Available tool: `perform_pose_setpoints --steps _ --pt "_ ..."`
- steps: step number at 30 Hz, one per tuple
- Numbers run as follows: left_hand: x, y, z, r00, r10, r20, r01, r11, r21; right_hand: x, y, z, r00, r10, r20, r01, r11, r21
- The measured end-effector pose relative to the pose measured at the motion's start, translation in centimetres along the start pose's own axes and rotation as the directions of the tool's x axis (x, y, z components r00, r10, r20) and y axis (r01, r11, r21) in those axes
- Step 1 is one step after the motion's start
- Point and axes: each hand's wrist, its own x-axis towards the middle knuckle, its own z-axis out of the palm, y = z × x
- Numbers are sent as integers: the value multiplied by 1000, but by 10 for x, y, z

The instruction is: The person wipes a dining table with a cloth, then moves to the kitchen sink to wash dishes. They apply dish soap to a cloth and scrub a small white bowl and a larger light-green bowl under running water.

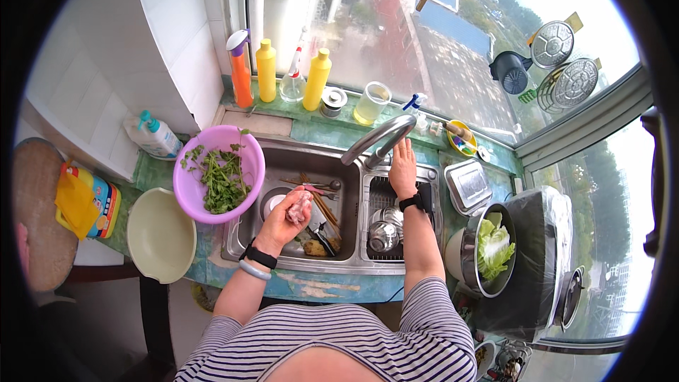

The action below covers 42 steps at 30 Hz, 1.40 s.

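My left hand (281, 223) is closed around a piece of raw pink meat (299, 208) above the left basin of the steel sink (347, 170). Below it in the basin lie wooden chopsticks (328, 211), a knife with a black handle (322, 239), a ladle and a brownish root-like piece (315, 248). My right hand (404, 170), fingers extended and holding nothing, is beside the base of the curved metal faucet (379, 140), at the back of the right basin. Whether it touches the faucet I cannot tell. Metal bowls (384, 236) sit in a rack in that basin.
Left of the sink are a purple basin (257, 170) of leafy greens and a pale green basin (159, 239). To the right stand a metal container (468, 187) and a steel pot (512, 265) holding cabbage leaves. Yellow bottles (317, 79) and a glass jar (373, 103) line the windowsill.
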Motion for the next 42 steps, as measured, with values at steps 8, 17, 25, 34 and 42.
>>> perform_pose_setpoints --steps 8,17,25,34,42 --pt "86 -12 9 986 155 62 -159 985 63 21 65 49 977 113 181 -166 937 308" --pt "115 -30 15 973 230 22 -231 972 33 31 55 64 872 416 257 -455 497 739" --pt "109 -11 1 973 135 186 -170 968 183 -37 -32 -4 936 349 44 -304 739 601" --pt "51 -87 -18 840 525 136 -542 797 267 -61 -203 7 901 -7 434 -429 131 894" --pt "45 -42 -35 925 362 116 -367 930 23 -108 -240 -6 968 -191 164 -64 441 895"
